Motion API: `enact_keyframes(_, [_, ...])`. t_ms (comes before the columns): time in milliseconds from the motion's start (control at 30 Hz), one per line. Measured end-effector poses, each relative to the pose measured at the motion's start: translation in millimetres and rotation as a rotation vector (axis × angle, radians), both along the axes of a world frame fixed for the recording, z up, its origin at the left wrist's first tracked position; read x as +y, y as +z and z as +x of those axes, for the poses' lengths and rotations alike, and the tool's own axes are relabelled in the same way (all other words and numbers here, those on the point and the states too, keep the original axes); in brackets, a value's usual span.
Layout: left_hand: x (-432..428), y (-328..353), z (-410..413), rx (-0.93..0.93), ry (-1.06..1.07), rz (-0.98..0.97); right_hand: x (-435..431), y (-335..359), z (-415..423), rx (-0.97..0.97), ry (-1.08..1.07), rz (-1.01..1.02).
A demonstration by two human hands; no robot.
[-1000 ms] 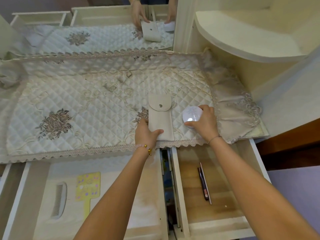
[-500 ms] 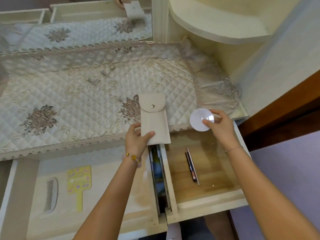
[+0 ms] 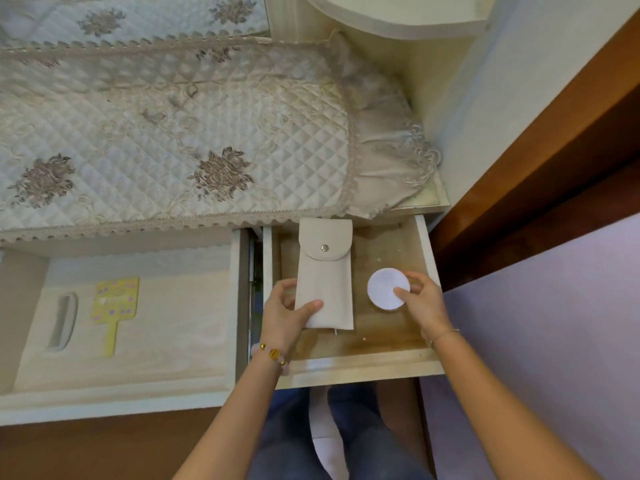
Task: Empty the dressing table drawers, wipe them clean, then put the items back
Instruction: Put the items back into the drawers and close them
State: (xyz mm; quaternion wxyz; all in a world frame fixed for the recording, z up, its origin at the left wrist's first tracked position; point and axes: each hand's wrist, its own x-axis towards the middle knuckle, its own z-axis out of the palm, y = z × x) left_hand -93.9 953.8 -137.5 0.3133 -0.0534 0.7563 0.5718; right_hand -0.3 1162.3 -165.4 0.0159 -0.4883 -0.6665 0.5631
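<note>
Head view: we see left hand [image 3: 287,311] gripping pouch [image 3: 325,278], right hand [image 3: 420,301] pinching disc [image 3: 382,289]; a loose pinch could drop it.

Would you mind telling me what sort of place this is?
Most likely a bedroom, at a dressing table: a mirror backs the quilted cover, and the open left drawer holds a comb.

The pouch [image 3: 325,271] in the right drawer [image 3: 349,370], round case [image 3: 382,289] just right of it; comb [image 3: 62,322] left of hand mirror [image 3: 114,301] in the left drawer [image 3: 138,393]; quilted cover [image 3: 173,133] behind both.
</note>
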Motion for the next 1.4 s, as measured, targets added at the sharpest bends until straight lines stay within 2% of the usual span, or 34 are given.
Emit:
enact_keyframes(233, [17, -28, 22, -0.135, 0.091, -0.098, 0, -20, -2, -0.095, 0.033, -0.052])
enact_keyframes(333, [23, -37, 23, -0.169, 0.123, -0.101, -1, -15, -2, -0.106, 0.019, 0.004])
enact_keyframes(467, [34, -49, 18, -0.176, 0.112, -0.111, -2, -3, 2, -0.049, -0.014, 0.096])
enact_keyframes(733, [68, -71, 21, -0.25, 0.081, -0.144, -3, 7, 4, -0.035, -0.109, 0.087])
enact_keyframes(967, [73, -81, 26, -0.191, 0.106, -0.254, -16, -4, -3, -0.081, -0.094, 0.191])
enact_keyframes(1400, [59, -84, 20, -0.109, 0.108, -0.384, -15, -35, -18, -0.167, -0.182, 0.04])
